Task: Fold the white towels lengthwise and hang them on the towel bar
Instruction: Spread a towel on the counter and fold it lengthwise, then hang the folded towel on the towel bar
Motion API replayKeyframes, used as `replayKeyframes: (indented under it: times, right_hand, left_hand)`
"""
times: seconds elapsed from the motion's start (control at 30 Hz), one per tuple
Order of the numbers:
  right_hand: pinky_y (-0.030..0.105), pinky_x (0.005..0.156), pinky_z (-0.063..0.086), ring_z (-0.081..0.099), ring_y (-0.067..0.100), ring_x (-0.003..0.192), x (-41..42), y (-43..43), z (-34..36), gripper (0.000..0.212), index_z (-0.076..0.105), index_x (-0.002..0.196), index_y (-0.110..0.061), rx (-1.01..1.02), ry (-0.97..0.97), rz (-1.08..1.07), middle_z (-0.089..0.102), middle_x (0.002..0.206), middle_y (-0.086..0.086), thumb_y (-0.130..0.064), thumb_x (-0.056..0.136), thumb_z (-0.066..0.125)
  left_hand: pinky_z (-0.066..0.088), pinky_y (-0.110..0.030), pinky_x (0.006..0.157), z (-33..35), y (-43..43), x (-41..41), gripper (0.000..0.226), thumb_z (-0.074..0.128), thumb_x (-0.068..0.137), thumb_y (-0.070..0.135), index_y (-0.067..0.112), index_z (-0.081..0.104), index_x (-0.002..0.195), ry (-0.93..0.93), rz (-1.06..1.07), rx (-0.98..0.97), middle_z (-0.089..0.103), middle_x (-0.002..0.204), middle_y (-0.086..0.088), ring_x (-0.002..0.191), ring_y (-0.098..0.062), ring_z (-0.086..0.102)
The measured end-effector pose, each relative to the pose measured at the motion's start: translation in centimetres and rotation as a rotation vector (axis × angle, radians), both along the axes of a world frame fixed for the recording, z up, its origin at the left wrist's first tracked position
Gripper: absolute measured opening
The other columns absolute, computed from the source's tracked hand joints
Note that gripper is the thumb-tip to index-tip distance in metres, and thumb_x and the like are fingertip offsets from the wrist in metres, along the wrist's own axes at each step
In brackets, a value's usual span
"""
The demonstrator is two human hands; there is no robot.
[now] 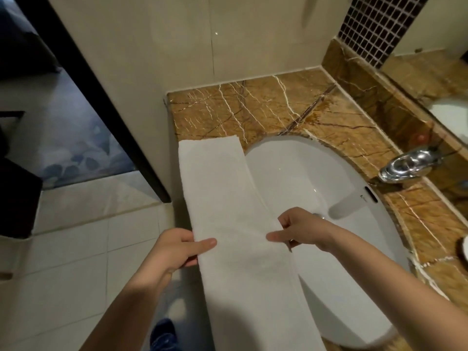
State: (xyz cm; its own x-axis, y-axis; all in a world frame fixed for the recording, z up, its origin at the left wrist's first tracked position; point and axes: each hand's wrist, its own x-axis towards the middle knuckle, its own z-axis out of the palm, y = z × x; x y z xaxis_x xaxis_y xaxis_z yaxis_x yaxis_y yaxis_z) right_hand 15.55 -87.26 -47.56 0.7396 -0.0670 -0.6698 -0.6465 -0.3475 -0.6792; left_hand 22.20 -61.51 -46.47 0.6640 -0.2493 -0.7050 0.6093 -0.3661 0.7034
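We see one white towel (228, 193) folded into a long, thin strip. It lies flat along the left side of the brown stone counter (253, 107). Its far end rests on the counter near the wall, and the strip runs back toward us. Its right edge lies over the left rim of the white sink (316, 173). The left hand (177, 249) holds the left edge of the towel. Its thumb lies on top of the cloth and its fingers are tucked under the edge, so it has a grip on the towel. The right hand (298, 231) holds the right edge, straight across from the left hand. Its thumb points along the top of the cloth and its other fingers are curled at the edge, pinching the towel. Both hands are about halfway down the part of the strip that we can see. A shiny silver tap (402, 165) sits on the far right side of the sink. Behind the tap is a mirror (443, 79), and above the counter is a patch of small dark tiles (374, 26). To the left is a pale tiled floor (76, 249) and a dark door frame (88, 84). A blue shoe (163, 335) shows on the floor near the bottom.
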Motion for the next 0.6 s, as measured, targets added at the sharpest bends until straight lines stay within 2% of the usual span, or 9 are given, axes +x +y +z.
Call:
replayKeyframes:
  times: [0.07, 0.13, 0.2, 0.23, 0.33, 0.4, 0.5, 0.57, 0.6]
  right_hand:
    - [0.026, 0.064, 0.051, 0.052, 0.016, 0.058, 0.1, -0.4, 1.9, 0.046, 0.042, 0.049, -0.013, 0.037, -0.033, -0.024, 0.047, 0.056, 0.006, -0.014, 0.081, 0.075]
    - [0.021, 0.059, 0.05, 0.053, 0.007, 0.05, 0.3, -0.5, 4.0, 0.047, 0.049, 0.042, -0.019, 0.072, -0.069, -0.05, 0.052, 0.047, -0.006, -0.012, 0.082, 0.073]
    - [0.017, 0.054, 0.047, 0.054, 0.003, 0.046, 0.5, -0.7, 6.2, 0.047, 0.054, 0.041, -0.019, 0.085, -0.106, -0.078, 0.054, 0.045, -0.01, -0.011, 0.083, 0.071]
    - [0.017, 0.053, 0.046, 0.053, 0.002, 0.045, 0.6, -0.8, 7.1, 0.045, 0.055, 0.042, -0.018, 0.082, -0.134, -0.096, 0.054, 0.044, -0.01, -0.011, 0.083, 0.071]
    - [0.019, 0.056, 0.05, 0.059, 0.006, 0.053, 1.1, -0.6, 10.2, 0.026, 0.06, 0.058, -0.008, 0.028, -0.216, -0.142, 0.06, 0.055, -0.002, -0.013, 0.079, 0.075]
    - [0.018, 0.056, 0.051, 0.059, 0.006, 0.054, 1.4, -0.5, 12.4, 0.021, 0.062, 0.065, -0.005, -0.014, -0.26, -0.15, 0.061, 0.061, 0.002, -0.014, 0.078, 0.076]
    - [0.019, 0.058, 0.054, 0.062, 0.006, 0.059, 1.7, -0.5, 15.8, 0.023, 0.065, 0.073, 0.004, -0.064, -0.314, -0.163, 0.066, 0.069, 0.01, -0.015, 0.08, 0.074]
    - [0.025, 0.066, 0.057, 0.065, 0.015, 0.072, 1.9, -0.5, 17.9, 0.035, 0.063, 0.088, 0.015, -0.093, -0.342, -0.159, 0.069, 0.086, 0.023, -0.017, 0.08, 0.074]
    - [0.025, 0.067, 0.057, 0.066, 0.017, 0.075, 1.9, -0.5, 18.9, 0.036, 0.063, 0.09, 0.015, -0.103, -0.351, -0.154, 0.07, 0.091, 0.023, -0.018, 0.081, 0.073]
  left_hand:
    - [0.056, -0.02, 0.06, 1.2, -0.1, 0.6, 0.02, 0.078, 0.071, 0.008, -0.006, 0.07, 0.083, -0.014, 0.006, -0.022, 0.074, 0.083, -0.013, 0.071, -0.016, 0.071]
    - [0.058, -0.026, 0.071, 2.6, -0.1, 1.3, 0.028, 0.079, 0.069, 0.013, -0.005, 0.071, 0.088, -0.025, 0.001, -0.051, 0.074, 0.087, -0.014, 0.079, -0.02, 0.071]
    - [0.054, -0.037, 0.086, 4.3, -0.2, 1.9, 0.029, 0.078, 0.07, 0.016, -0.003, 0.072, 0.09, -0.046, -0.009, -0.07, 0.073, 0.093, -0.018, 0.087, -0.026, 0.068]
    - [0.052, -0.038, 0.088, 5.2, -0.2, 2.2, 0.025, 0.077, 0.072, 0.015, -0.002, 0.072, 0.089, -0.064, -0.015, -0.072, 0.073, 0.093, -0.018, 0.087, -0.027, 0.066]
    - [0.058, -0.025, 0.073, 8.3, -0.5, 3.1, 0.015, 0.076, 0.075, 0.013, 0.004, 0.073, 0.087, -0.142, -0.028, -0.077, 0.075, 0.087, -0.012, 0.077, -0.018, 0.068]
    - [0.057, -0.019, 0.061, 10.6, -0.8, 3.6, 0.012, 0.075, 0.075, 0.009, 0.004, 0.072, 0.086, -0.192, -0.031, -0.101, 0.075, 0.079, -0.007, 0.066, -0.01, 0.069]
    - [0.053, -0.016, 0.052, 13.9, -1.1, 4.3, 0.011, 0.074, 0.076, 0.006, 0.002, 0.071, 0.086, -0.271, -0.064, -0.116, 0.073, 0.068, -0.003, 0.057, -0.007, 0.067]
    - [0.054, -0.018, 0.051, 15.9, -1.4, 4.8, 0.014, 0.075, 0.075, 0.008, 0.0, 0.07, 0.086, -0.329, -0.083, -0.102, 0.07, 0.065, -0.002, 0.053, -0.006, 0.064]
    - [0.056, -0.018, 0.054, 16.8, -1.4, 5.1, 0.016, 0.076, 0.075, 0.009, -0.001, 0.07, 0.085, -0.361, -0.089, -0.103, 0.069, 0.065, -0.002, 0.051, -0.005, 0.063]
